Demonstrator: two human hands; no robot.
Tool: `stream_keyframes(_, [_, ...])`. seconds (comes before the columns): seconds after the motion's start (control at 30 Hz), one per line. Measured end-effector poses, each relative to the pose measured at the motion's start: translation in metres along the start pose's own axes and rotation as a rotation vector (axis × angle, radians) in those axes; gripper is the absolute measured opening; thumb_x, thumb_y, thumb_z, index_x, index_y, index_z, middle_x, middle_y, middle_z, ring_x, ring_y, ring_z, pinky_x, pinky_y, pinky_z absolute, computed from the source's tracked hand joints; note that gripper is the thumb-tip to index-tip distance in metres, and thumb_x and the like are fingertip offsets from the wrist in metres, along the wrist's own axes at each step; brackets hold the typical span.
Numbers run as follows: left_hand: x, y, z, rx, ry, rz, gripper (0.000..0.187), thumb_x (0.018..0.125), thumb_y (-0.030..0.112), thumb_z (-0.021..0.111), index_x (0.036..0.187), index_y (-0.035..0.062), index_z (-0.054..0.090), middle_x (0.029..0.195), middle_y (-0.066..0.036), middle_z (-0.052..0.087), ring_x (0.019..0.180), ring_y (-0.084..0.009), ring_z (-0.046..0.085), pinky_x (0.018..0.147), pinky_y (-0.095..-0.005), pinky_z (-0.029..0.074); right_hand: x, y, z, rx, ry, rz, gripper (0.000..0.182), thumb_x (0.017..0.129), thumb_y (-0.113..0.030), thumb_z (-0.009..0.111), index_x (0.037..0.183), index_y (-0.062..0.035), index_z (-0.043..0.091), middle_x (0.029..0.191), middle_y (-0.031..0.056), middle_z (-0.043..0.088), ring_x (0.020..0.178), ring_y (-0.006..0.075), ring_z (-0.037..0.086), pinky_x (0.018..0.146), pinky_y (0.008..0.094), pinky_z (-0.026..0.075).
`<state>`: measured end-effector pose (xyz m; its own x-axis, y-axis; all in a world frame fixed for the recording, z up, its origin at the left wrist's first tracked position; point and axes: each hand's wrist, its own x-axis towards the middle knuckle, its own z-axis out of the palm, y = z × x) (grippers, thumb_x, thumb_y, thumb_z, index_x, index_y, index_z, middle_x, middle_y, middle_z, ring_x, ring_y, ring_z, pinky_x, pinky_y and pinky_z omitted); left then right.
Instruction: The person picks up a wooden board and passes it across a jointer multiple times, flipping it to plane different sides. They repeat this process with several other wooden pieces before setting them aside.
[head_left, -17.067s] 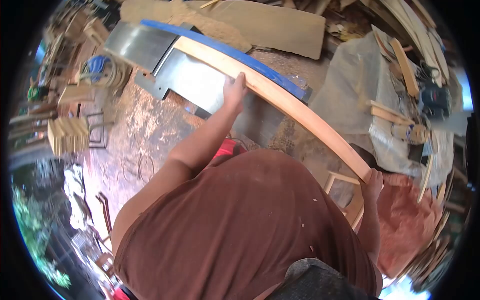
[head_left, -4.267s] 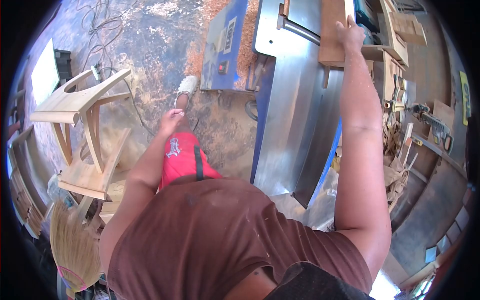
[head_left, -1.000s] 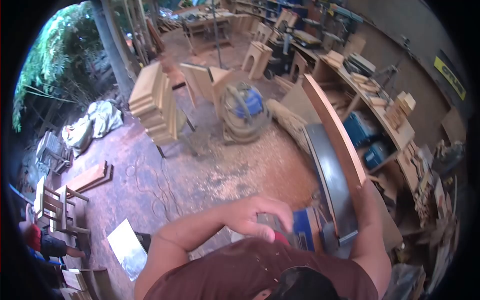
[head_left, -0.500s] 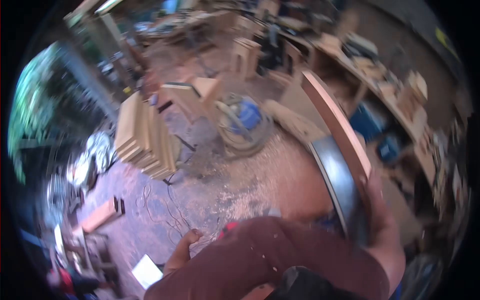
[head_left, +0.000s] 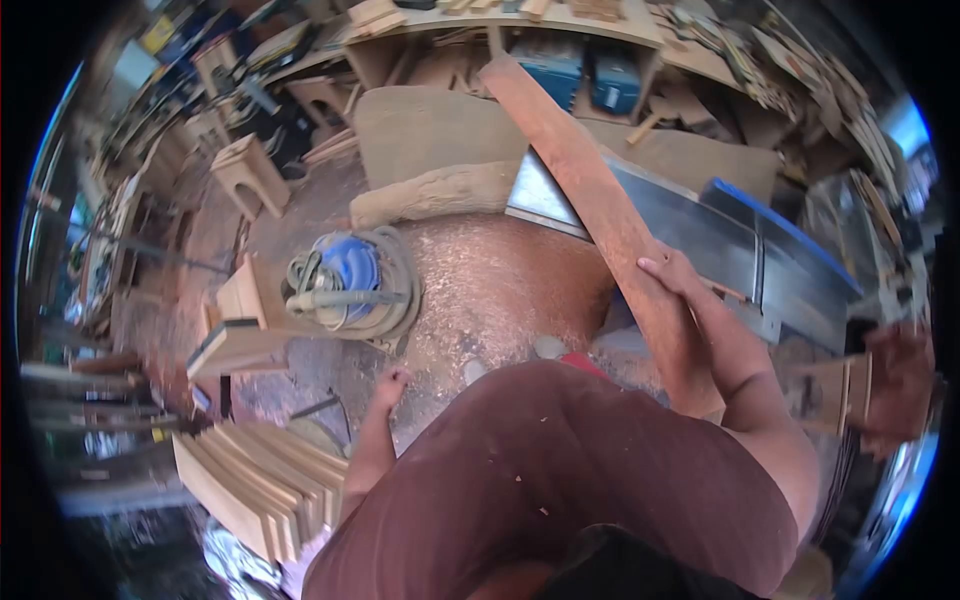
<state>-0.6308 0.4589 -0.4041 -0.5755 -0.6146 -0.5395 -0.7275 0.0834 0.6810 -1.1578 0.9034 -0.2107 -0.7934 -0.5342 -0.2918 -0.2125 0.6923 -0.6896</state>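
Change since half a second ago: the view swings from the open yard side round to the bench wall, and the long reddish plank (head_left: 610,215), then standing steeply on the right of the frame, now lies slanted from top centre down to lower right, across the steel machine table (head_left: 690,235). The right hand (head_left: 668,278) stays on it; the left hand (head_left: 390,380), a second ago raised at the chest, now hangs low and clear. Judgement: the plank is being brought over the machine bed by one hand alone.

Hands, two:
- Right hand: centre right of frame, fingers curled over the plank's near edge, thumb side hidden; a firm one-handed hold.
- Left hand: lower centre-left, above the sawdust-covered floor (head_left: 480,290); fingers loosely bent, holding nothing, touching nothing.

Plank, one: upper end near the shelf at top centre, lower end passing behind the right forearm; it lies over the machine table, though contact with it cannot be told.

Machine, one: grey steel bed with blue edge (head_left: 790,235), right of centre.

Dust extractor, one: blue drum wrapped in coiled hose (head_left: 345,280), left of centre on the floor.

Stack of cut boards, one stack (head_left: 260,480), lower left; about eight boards on edge, count uncertain.

Small wooden stool frame, one clearly seen (head_left: 250,170), upper left; others behind it blurred.

Blue tool cases under the bench, two (head_left: 585,75), top centre.
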Motion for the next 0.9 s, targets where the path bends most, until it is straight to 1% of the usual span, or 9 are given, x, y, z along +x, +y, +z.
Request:
stream_keyframes(0.17, [0.089,0.064,-0.033,0.151,-0.195,0.211,0.029,0.089,0.028,0.066,0.104,0.0025,0.068,0.089,-0.008,0.068,0.081,-0.0171,0.062,0.078,-0.0333,0.05,-0.078,0.004,0.042,0.22,0.022,0.274,0.056,0.086,-0.043,0.072,0.125,-0.0029,0.063,0.111,0.0096,0.07,0.099,0.0168,0.064,0.089,0.0335,0.049])
stream_keyframes(0.33, [0.071,0.148,0.041,0.237,-0.414,0.417,0.028,0.093,0.029,0.064,0.103,0.0027,0.067,0.094,-0.006,0.067,0.085,-0.0135,0.061,0.08,-0.0309,0.05,-0.109,0.036,0.088,0.337,0.083,0.309,0.056,0.09,-0.046,0.067,0.126,-0.0037,0.064,0.112,0.0093,0.069,0.099,0.0166,0.064,0.09,0.0343,0.048])
stream_keyframes(0.4, [0.082,0.144,0.103,0.211,-0.612,0.406,0.032,0.094,0.032,0.063,0.109,0.0048,0.066,0.098,-0.006,0.068,0.09,-0.0146,0.062,0.081,-0.0327,0.051,-0.113,0.033,0.095,0.415,0.071,0.308,0.055,0.092,-0.046,0.064,0.127,-0.0036,0.063,0.114,0.0096,0.069,0.1,0.0167,0.063,0.09,0.0351,0.048])
stream_keyframes(0.47, [0.03,0.182,0.153,0.069,-0.76,0.194,0.04,0.096,0.037,0.058,0.123,0.0078,0.061,0.106,-0.006,0.066,0.096,-0.0166,0.062,0.084,-0.0368,0.05,-0.113,0.033,0.102,0.494,0.068,0.293,0.055,0.093,-0.045,0.064,0.129,-0.0036,0.061,0.115,0.0094,0.068,0.1,0.017,0.063,0.091,0.0345,0.048])
stream_keyframes(0.6, [-0.068,0.216,0.249,-0.274,-1.035,-0.14,0.063,0.102,0.058,0.031,0.141,0.0103,0.044,0.135,-0.01,0.056,0.119,-0.0218,0.058,0.098,-0.0432,0.047,-0.139,0.032,0.114,0.861,0.001,0.233,0.058,0.095,-0.041,0.062,0.138,-0.004,0.053,0.119,0.008,0.066,0.104,0.0174,0.061,0.093,0.0329,0.047])
stream_keyframes(0.63, [-0.098,0.224,0.267,-0.279,-1.035,-0.141,0.063,0.102,0.058,0.031,0.141,0.0103,0.044,0.135,-0.01,0.056,0.119,-0.0218,0.058,0.098,-0.0432,0.047,-0.148,0.042,0.119,0.857,-0.002,0.234,0.058,0.095,-0.041,0.062,0.138,-0.004,0.053,0.119,0.008,0.066,0.104,0.0174,0.061,0.093,0.0329,0.047])
stream_keyframes(0.7, [-0.157,0.23,0.288,-0.789,-1.104,-0.278,0.072,0.1,0.063,0.024,0.146,0.0097,0.039,0.145,-0.01,0.049,0.129,-0.0242,0.051,0.105,-0.0449,0.044,-0.183,0.071,0.147,0.954,-0.006,0.145,0.06,0.097,-0.041,0.06,0.141,-0.0025,0.048,0.129,0.0088,0.059,0.111,0.016,0.057,0.096,0.0336,0.046])
stream_keyframes(0.8, [-0.167,0.208,0.313,-1.005,-0.98,-0.116,0.08,0.097,0.068,0.025,0.149,0.0079,0.033,0.15,-0.012,0.043,0.136,-0.0248,0.044,0.115,-0.0469,0.031,-0.281,0.086,0.159,0.515,-0.133,0.175,0.062,0.097,-0.045,0.058,0.143,-0.0048,0.045,0.133,0.009,0.057,0.119,0.018,0.054,0.102,0.0328,0.042])
stream_keyframes(0.9, [-0.173,0.211,0.31,-0.963,-0.909,-0.104,0.075,0.099,0.063,0.024,0.15,0.0082,0.031,0.152,-0.012,0.039,0.139,-0.0264,0.039,0.115,-0.0467,0.032,-0.381,0.088,0.186,0.72,-0.149,0.28,0.06,0.098,-0.044,0.056,0.142,-0.006,0.045,0.127,0.0084,0.06,0.11,0.0172,0.057,0.091,0.0351,0.049])
